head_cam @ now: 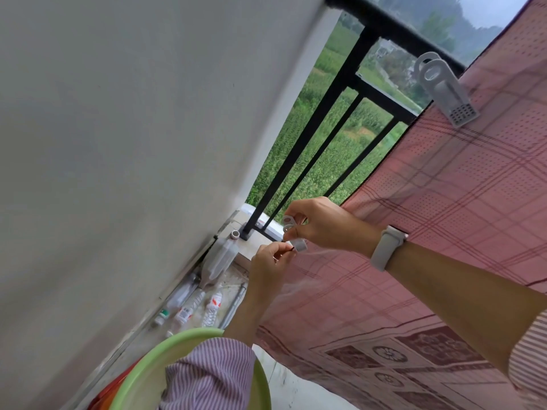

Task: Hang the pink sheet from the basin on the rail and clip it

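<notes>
The pink checked sheet (pixel 444 226) hangs over the black balcony rail (pixel 393 28) and fills the right side of the view. A grey clip (pixel 444 90) is fastened on the sheet's upper edge at the rail. My right hand (pixel 322 223), with a white watch on the wrist, pinches a second grey clip (pixel 291 229) in front of the sheet's left edge. My left hand (pixel 270 261) is just below it, fingertips closed on a small dark piece at the clip's jaw end. The green basin (pixel 142 377) sits at the bottom, partly hidden by my striped sleeve.
A white wall (pixel 118 143) fills the left side. Several plastic bottles (pixel 195 303) and a jug lie on the floor along the wall's base. Black vertical railing bars (pixel 313 137) stand left of the sheet, with green fields beyond. Something red-orange lies under the basin.
</notes>
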